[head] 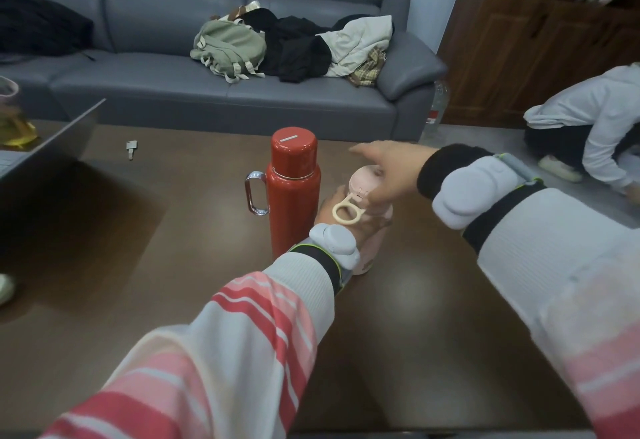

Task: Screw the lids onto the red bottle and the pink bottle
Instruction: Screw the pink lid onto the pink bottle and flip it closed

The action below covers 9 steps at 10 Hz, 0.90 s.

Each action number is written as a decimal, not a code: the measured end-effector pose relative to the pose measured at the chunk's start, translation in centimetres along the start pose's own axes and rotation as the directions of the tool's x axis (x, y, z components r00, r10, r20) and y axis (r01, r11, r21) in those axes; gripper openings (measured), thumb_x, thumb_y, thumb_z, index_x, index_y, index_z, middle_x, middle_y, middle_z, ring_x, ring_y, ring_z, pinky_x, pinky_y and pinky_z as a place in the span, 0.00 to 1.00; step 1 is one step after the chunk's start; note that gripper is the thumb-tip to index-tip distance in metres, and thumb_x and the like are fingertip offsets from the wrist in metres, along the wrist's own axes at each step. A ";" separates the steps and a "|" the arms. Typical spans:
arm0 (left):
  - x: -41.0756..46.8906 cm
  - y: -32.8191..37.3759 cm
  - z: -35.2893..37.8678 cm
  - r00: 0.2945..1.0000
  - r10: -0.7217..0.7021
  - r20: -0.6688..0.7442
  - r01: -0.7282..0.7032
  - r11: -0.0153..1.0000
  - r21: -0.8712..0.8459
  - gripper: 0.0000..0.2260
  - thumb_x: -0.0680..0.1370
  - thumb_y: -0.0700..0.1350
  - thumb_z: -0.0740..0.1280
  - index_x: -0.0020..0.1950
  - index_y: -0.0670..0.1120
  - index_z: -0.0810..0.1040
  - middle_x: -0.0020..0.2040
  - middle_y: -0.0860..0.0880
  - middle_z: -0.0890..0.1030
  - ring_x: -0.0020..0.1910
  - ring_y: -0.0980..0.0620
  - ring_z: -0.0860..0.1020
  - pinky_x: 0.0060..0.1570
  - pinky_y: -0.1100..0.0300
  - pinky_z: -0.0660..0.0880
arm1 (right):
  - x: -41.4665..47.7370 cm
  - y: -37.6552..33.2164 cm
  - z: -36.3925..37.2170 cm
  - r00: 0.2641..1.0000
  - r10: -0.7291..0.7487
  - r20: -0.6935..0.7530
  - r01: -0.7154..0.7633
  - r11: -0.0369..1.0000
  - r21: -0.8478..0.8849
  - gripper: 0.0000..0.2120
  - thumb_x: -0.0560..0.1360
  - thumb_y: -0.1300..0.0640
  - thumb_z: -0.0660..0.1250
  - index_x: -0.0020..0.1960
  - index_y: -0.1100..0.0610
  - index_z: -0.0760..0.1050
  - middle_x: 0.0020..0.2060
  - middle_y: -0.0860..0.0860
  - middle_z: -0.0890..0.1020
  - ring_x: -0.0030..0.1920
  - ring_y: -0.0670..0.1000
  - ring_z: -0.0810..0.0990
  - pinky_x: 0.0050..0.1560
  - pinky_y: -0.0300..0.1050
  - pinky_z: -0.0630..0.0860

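The red bottle point(294, 196) stands upright on the dark brown table point(138, 265) with its red lid point(293, 148) on top and a metal carabiner at its left side. Just right of it stands the pink bottle point(372, 248), mostly hidden by my arms. My left hand point(336, 212) wraps around the pink bottle's upper body. My right hand point(391, 168) lies over the pink lid point(362, 180), fingers spread across its top and thumb at its side. A cream ring loop point(347, 212) hangs from the lid.
An open laptop point(45, 148) sits at the table's left, a small key point(131, 148) behind it. A grey sofa point(207, 92) with a backpack and clothes lies beyond the table. A person crouches on the floor point(588, 127) at the right.
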<state>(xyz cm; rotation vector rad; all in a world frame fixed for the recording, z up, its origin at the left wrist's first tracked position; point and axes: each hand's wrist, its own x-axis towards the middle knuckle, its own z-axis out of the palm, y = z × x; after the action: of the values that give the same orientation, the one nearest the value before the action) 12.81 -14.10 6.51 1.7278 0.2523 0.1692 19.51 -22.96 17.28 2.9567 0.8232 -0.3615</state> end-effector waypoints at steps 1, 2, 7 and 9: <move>0.0 -0.2 0.0 0.997 0.080 -0.010 -0.078 0.991 0.107 0.25 0.69 0.42 0.74 0.64 0.42 0.71 0.58 0.44 0.78 0.58 0.46 0.77 0.39 0.70 0.70 | -0.1 0.2 -0.3 0.992 -0.113 0.062 0.113 0.994 0.001 0.35 0.71 0.49 0.70 0.74 0.46 0.60 0.69 0.50 0.73 0.66 0.53 0.73 0.65 0.46 0.68; 0.3 0.4 -0.1 0.997 0.079 0.014 -0.081 0.978 0.191 0.21 0.73 0.46 0.70 0.63 0.43 0.70 0.53 0.49 0.73 0.57 0.53 0.72 0.45 0.66 0.68 | 0.3 0.2 -0.1 0.997 -0.073 0.011 0.074 0.996 -0.055 0.31 0.71 0.40 0.67 0.71 0.50 0.66 0.63 0.51 0.78 0.61 0.54 0.76 0.59 0.47 0.72; 0.4 0.5 0.0 0.997 0.056 0.058 -0.063 0.991 0.119 0.25 0.66 0.48 0.77 0.60 0.49 0.73 0.52 0.53 0.78 0.50 0.53 0.76 0.49 0.62 0.71 | 0.7 0.2 0.1 0.998 -0.062 -0.026 0.055 0.975 -0.215 0.29 0.69 0.37 0.66 0.58 0.59 0.75 0.50 0.55 0.82 0.48 0.57 0.80 0.48 0.47 0.75; 0.7 0.5 -0.1 0.998 0.042 0.052 -0.052 0.974 0.220 0.28 0.66 0.51 0.75 0.63 0.49 0.70 0.59 0.50 0.78 0.56 0.49 0.76 0.56 0.56 0.73 | 0.3 -1.5 1.2 0.976 0.207 -0.062 -0.215 0.957 -0.196 0.34 0.72 0.28 0.51 0.31 0.60 0.68 0.28 0.54 0.72 0.31 0.54 0.71 0.39 0.45 0.69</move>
<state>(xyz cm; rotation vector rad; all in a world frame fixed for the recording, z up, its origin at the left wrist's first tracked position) 13.51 -13.89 7.00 1.9577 0.2017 0.1390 18.73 -21.61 16.11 2.8317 0.5045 -0.1928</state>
